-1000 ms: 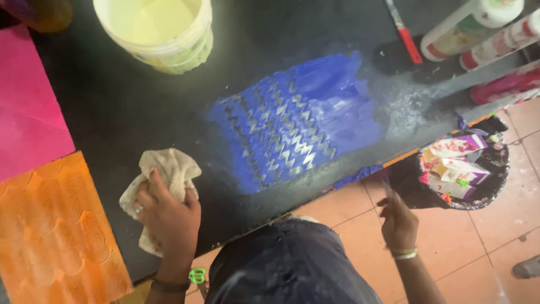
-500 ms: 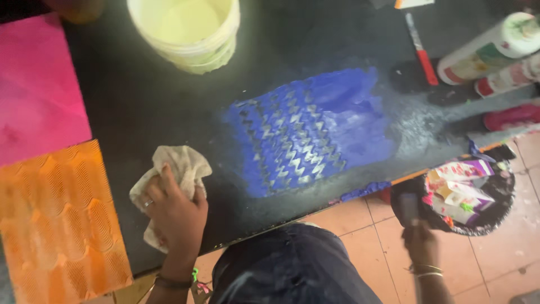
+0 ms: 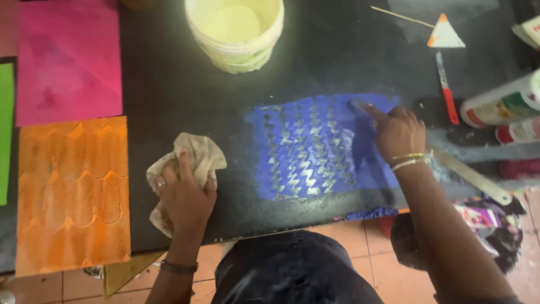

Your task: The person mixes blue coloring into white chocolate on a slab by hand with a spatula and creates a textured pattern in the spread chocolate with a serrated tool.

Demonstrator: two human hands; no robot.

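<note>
Black and dusty, the worktop (image 3: 169, 79) fills most of your view, with orange floor tiles (image 3: 349, 242) showing below its near edge. Your left hand (image 3: 183, 194) lies flat on a crumpled beige rag (image 3: 194, 157), fingers closed over the cloth and pinning it to the worktop. Your right hand (image 3: 396, 132) is on the patch of blue paint (image 3: 315, 146), loosely curled with the forefinger stretched out onto the paint; it seems to press a small flat tool against the surface, but you cannot tell for certain what it grips. Rows of pale zigzag lines run through the blue patch, to the left of that hand. Two gold bangles (image 3: 408, 160) circle your right wrist.

Just beside your right forearm a long metal ruler (image 3: 472, 177) lies slanted. Beyond the hand a red-handled tool (image 3: 447, 93) points away from you, and farther off a small white triangle with an orange tip (image 3: 444, 36) rests on the worktop. At the right edge lie white tubes on their sides, one with a green and red label (image 3: 500, 104), one below it with a red label (image 3: 517, 132). A bag holding pink and white wrappers (image 3: 484, 219) sits under the table's corner.

At the far side stands a pale yellow bucket (image 3: 236, 31). To your left lie an orange sheet with a wave pattern (image 3: 73, 191), a pink sheet (image 3: 70, 59) beyond it, and a strip of green (image 3: 5, 129) at the edge.
</note>
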